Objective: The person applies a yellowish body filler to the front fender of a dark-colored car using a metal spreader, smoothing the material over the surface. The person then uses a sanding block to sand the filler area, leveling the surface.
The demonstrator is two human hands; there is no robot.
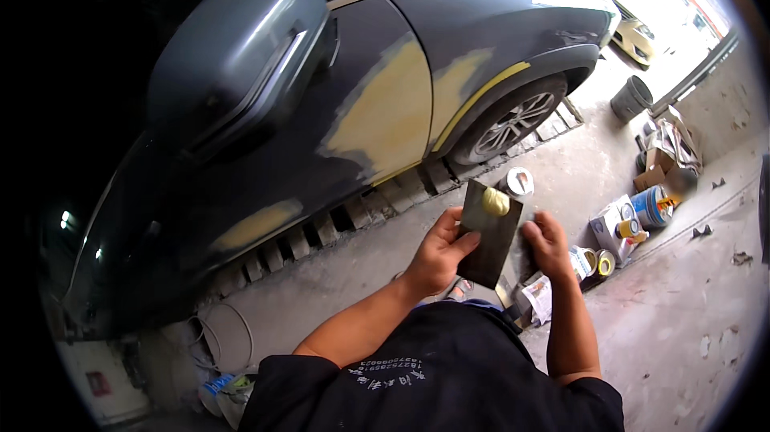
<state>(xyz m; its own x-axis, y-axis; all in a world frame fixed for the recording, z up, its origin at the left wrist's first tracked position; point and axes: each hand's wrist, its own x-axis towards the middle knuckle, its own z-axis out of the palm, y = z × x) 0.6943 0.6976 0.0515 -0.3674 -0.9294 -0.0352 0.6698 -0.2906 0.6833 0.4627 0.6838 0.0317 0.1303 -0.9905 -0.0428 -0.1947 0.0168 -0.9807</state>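
Observation:
My left hand (439, 251) grips a dark flat putty board (487, 249) by its left edge, thumb on top. A pale yellow lump of putty (496, 202) sits near the board's far end. To the right of the board, my right hand (550, 246) is closed with its fingers curled; a greyish blurred shape shows beside them, too unclear to name. Ahead stands a dark grey car with yellowish filler patches on its front door (383, 115) and fender (459, 79). Yellow tape (481, 105) runs along the wheel arch.
Just beyond the board, a white-topped can (518, 182) stands on the floor. Along the right are a blue tub (651, 207), a white box (613, 227), cardboard and a dark bucket (631, 99). The car's mirror (241, 51) juts out at upper left. A slotted floor strip (405, 189) runs below the car.

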